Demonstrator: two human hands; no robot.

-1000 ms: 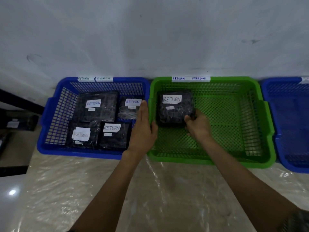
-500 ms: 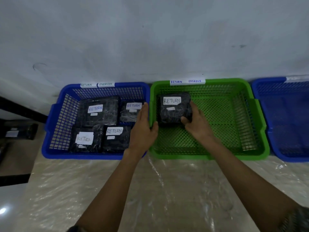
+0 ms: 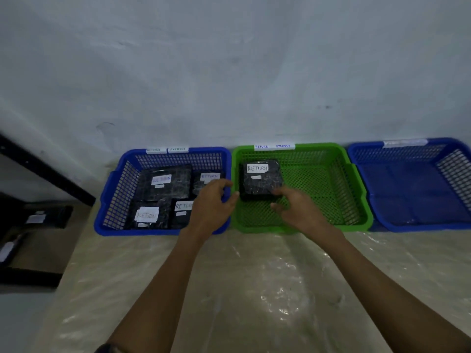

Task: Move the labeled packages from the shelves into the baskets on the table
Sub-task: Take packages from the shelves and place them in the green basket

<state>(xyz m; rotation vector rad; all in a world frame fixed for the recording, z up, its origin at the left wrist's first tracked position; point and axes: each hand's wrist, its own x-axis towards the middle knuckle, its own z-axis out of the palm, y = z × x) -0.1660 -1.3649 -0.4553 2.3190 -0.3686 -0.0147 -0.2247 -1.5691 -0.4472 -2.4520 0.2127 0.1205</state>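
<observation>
From your head camera, the green basket (image 3: 331,227) sits in the middle of the row against the wall, with one black wrapped package (image 3: 263,186) lying flat in its back left corner, white "RETURN" label facing up. Your right hand (image 3: 302,212) hovers over the basket's near half, its fingers (image 3: 279,192) loosely curled and a little spread, gripping nothing. The tips reach the package's near right corner, and you cannot tell if they touch it. Your left hand (image 3: 212,207) hangs over the seam where the green basket meets the left blue basket (image 3: 132,231), fingers (image 3: 224,183) bent and relaxed, thumb out toward the green rim, nothing held. That blue basket carries four more black packages: a large one at back left (image 3: 168,186), a smaller one at back right (image 3: 206,180), and two in front (image 3: 149,216) (image 3: 182,212), the last partly hidden behind your left wrist. The right blue basket (image 3: 418,227) stands just beside the green one. All three rest on the tabletop (image 3: 254,289), under a glossy clear sheet. At far left, the shelf (image 3: 43,253) holds another dark labeled package (image 3: 48,217).
</observation>
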